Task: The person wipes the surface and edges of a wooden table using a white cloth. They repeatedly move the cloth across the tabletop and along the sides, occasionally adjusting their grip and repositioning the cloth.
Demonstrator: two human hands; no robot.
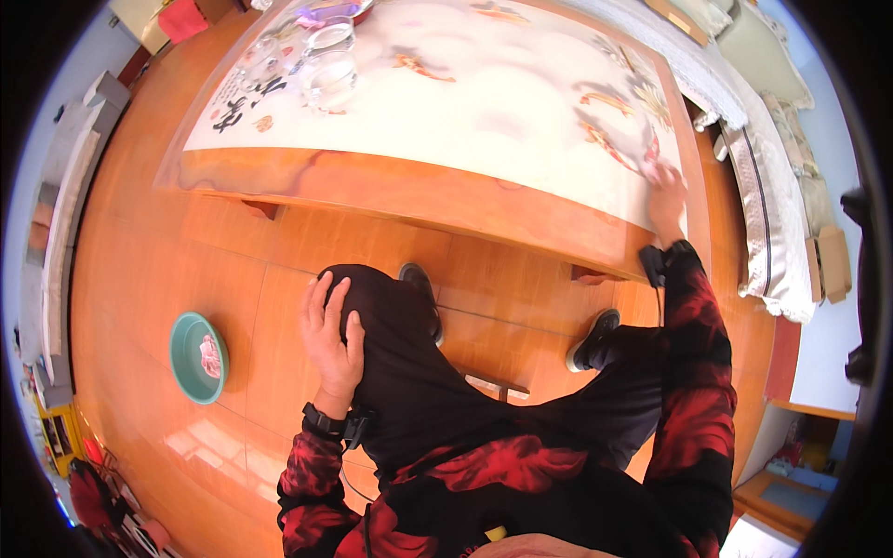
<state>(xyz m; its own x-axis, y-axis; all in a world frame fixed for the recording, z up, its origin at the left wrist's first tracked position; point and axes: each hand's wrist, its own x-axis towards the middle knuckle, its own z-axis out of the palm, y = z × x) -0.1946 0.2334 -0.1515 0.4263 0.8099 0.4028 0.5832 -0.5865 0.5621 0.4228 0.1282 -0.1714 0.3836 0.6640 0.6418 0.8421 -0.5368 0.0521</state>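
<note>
My left hand [333, 342] rests on the left knee of my dark trousers [398, 342], its fingers apart and holding nothing. At the right end of a low wooden table [391, 181], my right hand [668, 199] reaches down to the printed table cover [488, 132]. Something pinkish shows at its fingertips; I cannot tell whether it is a cloth or part of the print. The pale cover bears orange koi and dark brush writing. Glass vessels [329, 77] stand on the table's far left part, beside a red bowl [363, 10] with something purple by it.
A green plastic basin [199, 359] holding a pink cloth [210, 356] sits on the tiled floor [244, 279] to my left. A sofa with a white cover [767, 230] runs along the right, near an open cardboard box [829, 265]. A low cabinet [70, 202] lines the left wall.
</note>
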